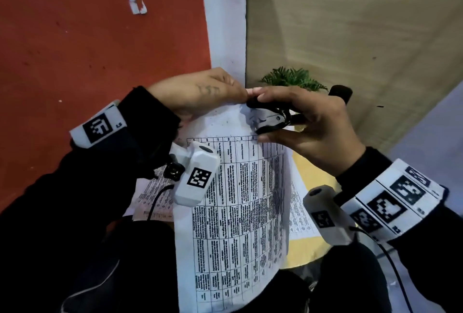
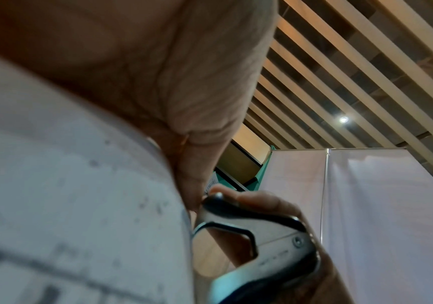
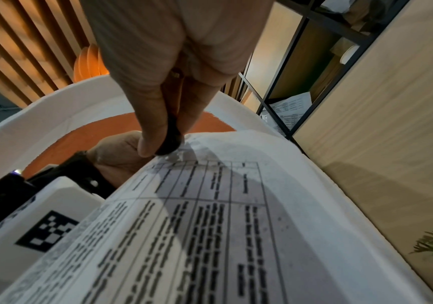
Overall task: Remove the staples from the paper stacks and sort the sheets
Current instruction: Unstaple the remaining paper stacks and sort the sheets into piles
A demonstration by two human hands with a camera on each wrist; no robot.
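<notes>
A stapled stack of white sheets printed with a table (image 1: 238, 212) is held up in front of me, curving down toward my lap. My left hand (image 1: 200, 92) grips its top edge from behind, near the corner. My right hand (image 1: 308, 122) squeezes a black and chrome staple remover (image 1: 273, 118) whose jaws bite the top corner of the stack. The left wrist view shows the remover (image 2: 257, 242) close beside the paper edge (image 2: 80, 185). In the right wrist view my fingers (image 3: 155, 127) press the remover's black tip (image 3: 170, 142) on the crumpled corner.
Loose printed sheets (image 1: 155, 197) lie lower left, and more (image 1: 298, 212) on a yellow surface (image 1: 308, 250) under the stack. A small green plant (image 1: 293, 78) stands behind my right hand. The floor is red (image 1: 100, 49) and beige (image 1: 363, 36).
</notes>
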